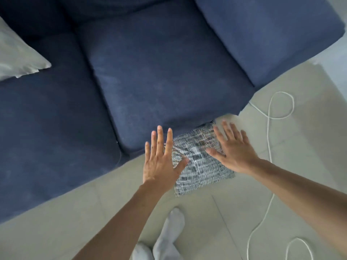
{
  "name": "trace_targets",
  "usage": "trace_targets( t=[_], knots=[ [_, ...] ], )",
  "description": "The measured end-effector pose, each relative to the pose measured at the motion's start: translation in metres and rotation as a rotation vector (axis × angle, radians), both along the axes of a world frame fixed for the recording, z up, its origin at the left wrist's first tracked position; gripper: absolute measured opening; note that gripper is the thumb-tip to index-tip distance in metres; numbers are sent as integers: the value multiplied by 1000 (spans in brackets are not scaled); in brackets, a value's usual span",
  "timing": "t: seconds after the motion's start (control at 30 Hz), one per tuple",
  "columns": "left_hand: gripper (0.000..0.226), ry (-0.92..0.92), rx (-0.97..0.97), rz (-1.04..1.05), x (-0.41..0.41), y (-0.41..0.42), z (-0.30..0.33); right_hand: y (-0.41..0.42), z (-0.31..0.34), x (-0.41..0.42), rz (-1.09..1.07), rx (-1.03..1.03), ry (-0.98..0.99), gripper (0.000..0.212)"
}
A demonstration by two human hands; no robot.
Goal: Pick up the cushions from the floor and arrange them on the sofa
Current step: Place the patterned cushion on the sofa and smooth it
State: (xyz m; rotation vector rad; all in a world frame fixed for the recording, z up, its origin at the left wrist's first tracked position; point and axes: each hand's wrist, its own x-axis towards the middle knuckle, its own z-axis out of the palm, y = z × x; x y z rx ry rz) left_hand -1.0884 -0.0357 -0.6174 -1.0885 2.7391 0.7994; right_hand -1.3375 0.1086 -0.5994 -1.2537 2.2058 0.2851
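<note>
A dark blue sofa (159, 72) fills the upper and left parts of the frame, seen from above. Its two seat pads meet along a seam running from the upper left down toward the centre, and a padded arm (272, 38) crosses the upper right corner. Pale tiled floor (234, 222) takes up the lower and right parts of the frame, with faint grout lines crossing it.

A patterned cushion (201, 166), black and white in a net-like weave, lies on the floor just below centre, its upper edge tucked against the front of the sofa seat. A light grey cushion (16, 59) sits on the sofa at the upper left edge, only one corner of it in view.

Two bare forearms reach up from the bottom of the frame. The left hand (161, 156) hangs over the cushion's left edge with fingers spread and straight, holding nothing. The right hand (232, 149) is likewise flat and spread over the cushion's right side, palm down; whether either one touches the fabric cannot be told.

A thin white cord (269, 147) loops across the floor at the right, running from near the sofa arm down to the bottom edge. Two feet in white socks (169, 235) stand at the bottom centre.
</note>
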Motion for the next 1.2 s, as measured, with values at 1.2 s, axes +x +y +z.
trace_targets(
  t=[1.2],
  knots=[
    [146, -28, 636, 189, -22, 57, -327, 65, -314, -46, -409, 109, -422, 159]
  ],
)
